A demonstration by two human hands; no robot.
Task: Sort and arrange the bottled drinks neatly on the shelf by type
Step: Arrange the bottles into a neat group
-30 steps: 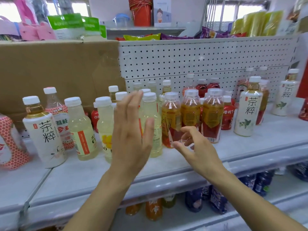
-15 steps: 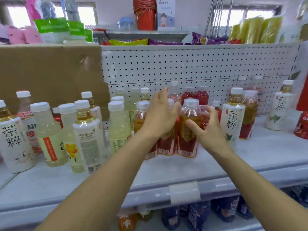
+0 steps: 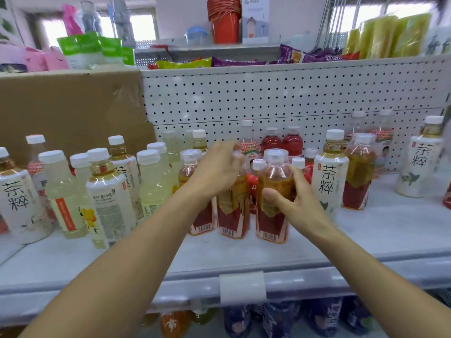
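both hands (image 3: 296, 198) on amber bottles (image 3: 273, 203)

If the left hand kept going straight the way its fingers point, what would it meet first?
Probably the white-capped bottle with the red-patterned label standing just past the fingertips of the left hand. The hand already rests on the middle amber tea bottle. Depth from this single view is uncertain.
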